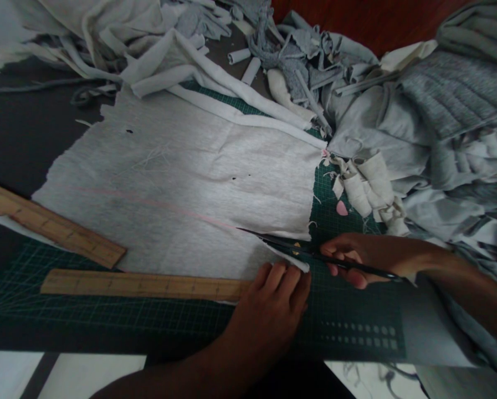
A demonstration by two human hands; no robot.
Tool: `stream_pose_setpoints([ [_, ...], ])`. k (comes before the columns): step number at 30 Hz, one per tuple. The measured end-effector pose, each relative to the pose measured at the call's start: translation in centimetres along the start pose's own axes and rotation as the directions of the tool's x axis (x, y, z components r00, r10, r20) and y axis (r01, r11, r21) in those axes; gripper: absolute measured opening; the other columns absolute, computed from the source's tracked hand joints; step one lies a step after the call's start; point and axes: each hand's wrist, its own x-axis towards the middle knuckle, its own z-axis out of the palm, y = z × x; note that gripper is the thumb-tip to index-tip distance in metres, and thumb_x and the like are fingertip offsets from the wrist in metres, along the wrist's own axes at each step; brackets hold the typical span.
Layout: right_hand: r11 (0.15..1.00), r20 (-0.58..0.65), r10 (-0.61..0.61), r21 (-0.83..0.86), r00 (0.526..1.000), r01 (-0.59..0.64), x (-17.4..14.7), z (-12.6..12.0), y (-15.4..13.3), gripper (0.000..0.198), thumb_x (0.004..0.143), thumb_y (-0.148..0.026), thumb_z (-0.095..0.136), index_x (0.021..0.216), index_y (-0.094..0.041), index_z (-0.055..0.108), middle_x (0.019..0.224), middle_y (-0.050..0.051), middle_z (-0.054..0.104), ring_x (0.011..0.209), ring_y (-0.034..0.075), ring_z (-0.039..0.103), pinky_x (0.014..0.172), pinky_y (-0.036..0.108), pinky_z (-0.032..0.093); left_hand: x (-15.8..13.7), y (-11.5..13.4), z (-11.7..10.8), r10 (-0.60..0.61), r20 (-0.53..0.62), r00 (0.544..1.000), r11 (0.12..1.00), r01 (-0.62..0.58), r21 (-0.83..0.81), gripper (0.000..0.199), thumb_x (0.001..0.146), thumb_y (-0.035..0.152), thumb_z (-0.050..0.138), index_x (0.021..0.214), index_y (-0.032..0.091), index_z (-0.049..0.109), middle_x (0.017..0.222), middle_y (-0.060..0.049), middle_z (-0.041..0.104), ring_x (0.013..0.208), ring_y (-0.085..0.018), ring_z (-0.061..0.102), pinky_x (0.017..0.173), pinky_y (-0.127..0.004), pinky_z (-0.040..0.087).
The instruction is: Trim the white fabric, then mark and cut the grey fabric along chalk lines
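Note:
A light grey piece of fabric (182, 160) lies spread over a green cutting mat, with a faint red line across it and a few small holes. My right hand (356, 257) grips black-handled scissors (290, 245). Their blades point left into the fabric along the red line, and a cut runs back to its right edge. Just below the blades, my left hand (275, 291) has its fingers bent together on the fabric's lower edge by the cut, near the end of a wooden ruler (148, 285). Its fingertips are partly hidden.
A second wooden ruler (57, 224) lies across the fabric's left corner. Piled grey cloth (456, 94) and fabric scraps (298, 55) crowd the back and right. A pink chalk piece (342, 208) rests on the cutting mat (356, 316) beside rolled cream strips (367, 183).

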Motion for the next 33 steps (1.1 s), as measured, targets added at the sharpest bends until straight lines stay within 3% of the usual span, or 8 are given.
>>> stream_pose_setpoints([
  [5, 0.999, 0.030, -0.022, -0.025, 0.999, 0.023, 1.0, -0.2, -1.1, 0.060, 0.089, -0.078, 0.066, 0.089, -0.019, 0.057, 0.073, -0.003, 0.052, 0.063, 0.009, 0.044, 0.056, 0.024, 0.033, -0.1, -0.1, 0.1, 0.005, 0.008, 1.000, 1.000, -0.005, 0.007, 0.040, 0.106, 0.033, 0.061, 0.139, 0.011, 0.062, 0.121, -0.006, 0.070, 0.111, -0.025, 0.057, 0.096, -0.039, 0.046],
  [10, 0.999, 0.017, -0.049, -0.012, 0.999, 0.049, 1.6, -0.2, -0.5, 0.066, 0.082, -0.083, 0.070, 0.089, -0.018, 0.060, 0.075, -0.002, 0.054, 0.062, 0.010, 0.046, 0.053, 0.024, 0.032, -0.2, 0.1, 0.2, -0.001, 0.022, 1.000, 1.000, 0.001, 0.008, 0.037, 0.108, 0.033, 0.056, 0.138, 0.013, 0.063, 0.124, -0.006, 0.071, 0.112, -0.024, 0.058, 0.097, -0.038, 0.047],
  [15, 0.996, -0.017, -0.055, -0.066, 0.998, 0.054, 1.8, 0.0, -0.9, 0.058, 0.083, -0.073, 0.077, 0.087, -0.017, 0.063, 0.076, -0.001, 0.056, 0.066, 0.010, 0.048, 0.055, 0.023, 0.034, -0.1, 0.1, 0.0, 0.004, 0.045, 0.999, 1.000, -0.005, 0.019, 0.038, 0.109, 0.032, 0.054, 0.140, 0.012, 0.063, 0.126, -0.007, 0.071, 0.110, -0.025, 0.059, 0.096, -0.038, 0.048],
  [21, 0.999, -0.009, 0.023, 0.050, 1.000, -0.023, 2.0, 0.3, -1.0, 0.061, 0.080, -0.076, 0.077, 0.089, -0.018, 0.059, 0.071, -0.006, 0.049, 0.054, 0.006, 0.039, 0.045, 0.019, 0.028, -0.2, 0.0, -0.1, 0.008, 0.036, 0.999, 1.000, -0.008, 0.023, 0.042, 0.107, 0.034, 0.059, 0.142, 0.012, 0.061, 0.129, -0.007, 0.070, 0.114, -0.025, 0.058, 0.097, -0.038, 0.048],
  [28, 0.986, -0.014, 0.008, 0.164, 1.000, -0.005, 2.2, 0.6, -0.5, 0.053, 0.081, -0.064, 0.083, 0.086, -0.019, 0.057, 0.063, -0.010, 0.044, 0.048, 0.003, 0.031, 0.041, 0.017, 0.026, -0.1, 0.0, -0.2, 0.007, 0.078, 0.997, 1.000, -0.007, 0.001, 0.040, 0.108, 0.032, 0.056, 0.143, 0.012, 0.060, 0.127, -0.007, 0.068, 0.112, -0.024, 0.058, 0.095, -0.038, 0.048],
  [33, 0.992, -0.049, 0.054, 0.118, 0.997, -0.048, 2.1, 0.9, -1.0, 0.058, 0.078, -0.070, 0.082, 0.085, -0.019, 0.057, 0.063, -0.008, 0.047, 0.051, 0.005, 0.036, 0.044, 0.018, 0.026, 0.0, -0.1, -0.7, 0.007, 0.119, 0.993, 0.997, 0.002, -0.073, 0.045, 0.108, 0.037, 0.057, 0.146, 0.012, 0.056, 0.132, -0.008, 0.067, 0.115, -0.026, 0.058, 0.095, -0.040, 0.049],
])
